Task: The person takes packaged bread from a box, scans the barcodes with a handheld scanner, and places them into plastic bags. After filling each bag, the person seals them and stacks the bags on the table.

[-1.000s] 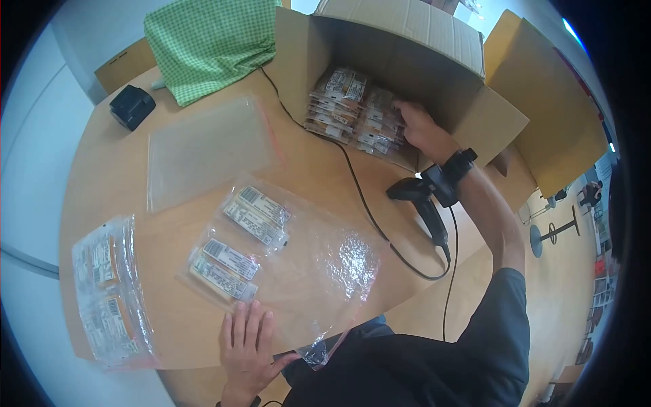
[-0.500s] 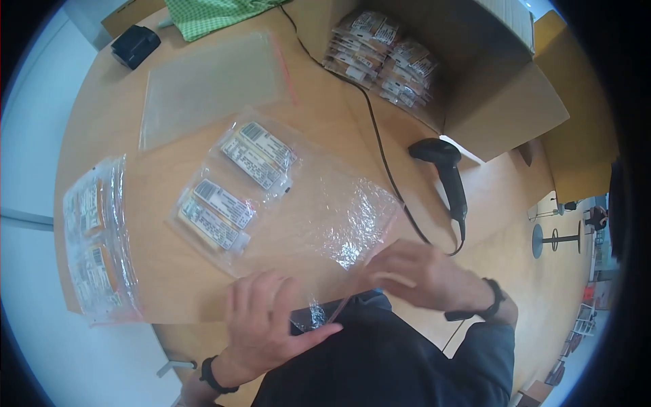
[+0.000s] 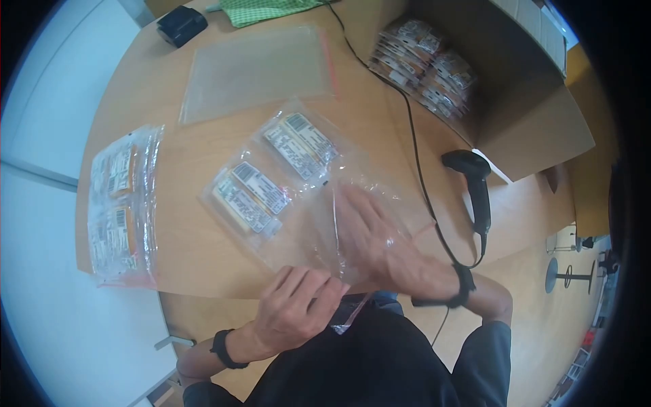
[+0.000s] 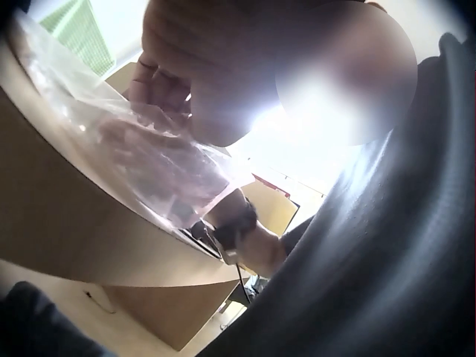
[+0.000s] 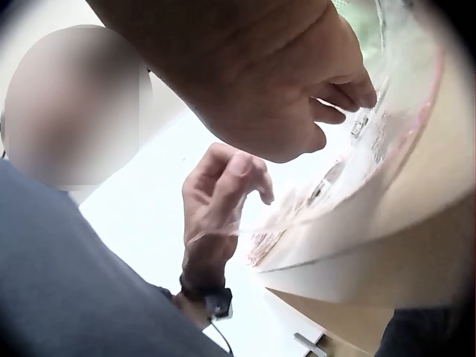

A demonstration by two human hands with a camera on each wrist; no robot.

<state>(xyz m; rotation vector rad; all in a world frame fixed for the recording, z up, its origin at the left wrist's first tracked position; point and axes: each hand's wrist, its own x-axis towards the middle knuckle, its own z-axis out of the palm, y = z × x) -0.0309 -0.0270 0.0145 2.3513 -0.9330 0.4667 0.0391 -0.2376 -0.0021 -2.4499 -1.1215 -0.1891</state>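
Note:
A large clear plastic bag lies at the table's near edge, two labelled packs side by side in its far end. My left hand pinches the bag's open edge, thumb against fingers. Reaching in at the mouth, my right hand shows through the film, its fingers extended toward the packs. In the left wrist view the film drapes over the right hand. The right wrist view shows the right hand with loosely bent fingers and the left hand behind it.
A filled bag lies at the table's left. Flat clear bags are at the back, near a black device and green checked cloth. At right are a cardboard box holding stacked packs and a corded barcode scanner.
My right hand has come from the box to the bag's mouth, then into the bag under the film. My left hand has gone from resting flat by the packs to pinching the bag's edge.

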